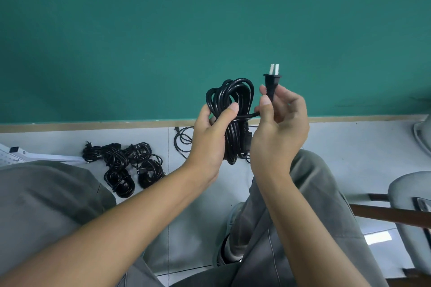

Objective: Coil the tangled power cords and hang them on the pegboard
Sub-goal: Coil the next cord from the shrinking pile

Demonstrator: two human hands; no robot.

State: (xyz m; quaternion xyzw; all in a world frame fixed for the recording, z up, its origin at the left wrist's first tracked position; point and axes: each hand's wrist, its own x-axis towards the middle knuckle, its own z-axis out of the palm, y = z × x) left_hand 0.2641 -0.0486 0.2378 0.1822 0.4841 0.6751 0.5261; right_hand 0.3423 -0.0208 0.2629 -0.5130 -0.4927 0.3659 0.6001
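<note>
We had the left hand (211,137) gripping a coiled black rubber power cord (229,109) mid-bundle, up in front of the teal wall (163,30). Right hand (278,130) pinched its black two-prong plug (272,84), prongs up. More coiled black cords (123,165) sat on the pale tiled floor (349,147), lower left.
</note>
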